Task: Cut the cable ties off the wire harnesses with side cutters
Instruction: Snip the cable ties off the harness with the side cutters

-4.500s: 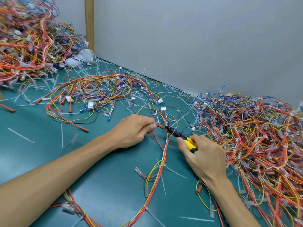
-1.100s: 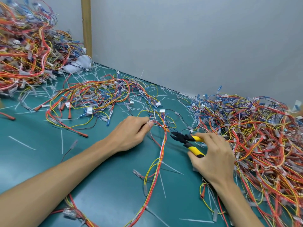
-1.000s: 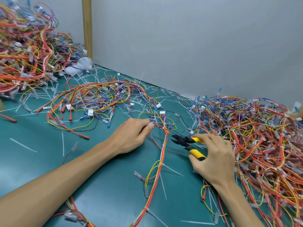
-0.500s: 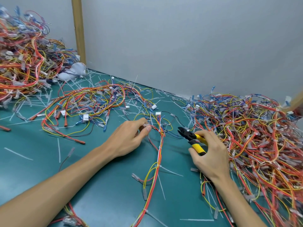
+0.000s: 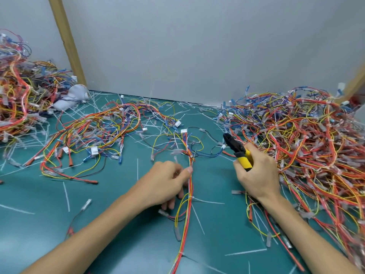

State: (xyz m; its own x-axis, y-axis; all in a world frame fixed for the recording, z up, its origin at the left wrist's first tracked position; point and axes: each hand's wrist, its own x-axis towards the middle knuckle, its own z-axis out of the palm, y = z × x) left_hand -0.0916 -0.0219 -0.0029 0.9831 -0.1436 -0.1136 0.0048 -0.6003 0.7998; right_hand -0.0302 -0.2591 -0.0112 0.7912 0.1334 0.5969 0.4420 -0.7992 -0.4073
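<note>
we pinched the middle harness (image 5: 190, 186) in our left hand (image 5: 166, 182); our right hand (image 5: 256, 175) clamped the cutters (image 5: 236, 148) just right of it. between cuts, we judged: the next tie (image 5: 192, 198) needed blades brought left.

Bright, diffuse light falls from overhead. It leaves the grey wall (image 5: 197, 46) evenly lit and casts only soft, short shadows on the green mat (image 5: 118, 244) under both forearms. A pale sheen washes the mat at 7 o'clock. Wide-angle bending tilts the wooden post (image 5: 67, 42) at 11 o'clock. Near centre, the fingertips of the left hand (image 5: 167, 180) and the wire harness (image 5: 188, 194) they pinch are motion-blurred. The right hand (image 5: 256, 175) and its side cutters (image 5: 235, 146) at 2 o'clock look crisper. The wire pile (image 5: 306, 145) at 3 o'clock softens toward the edge.
</note>
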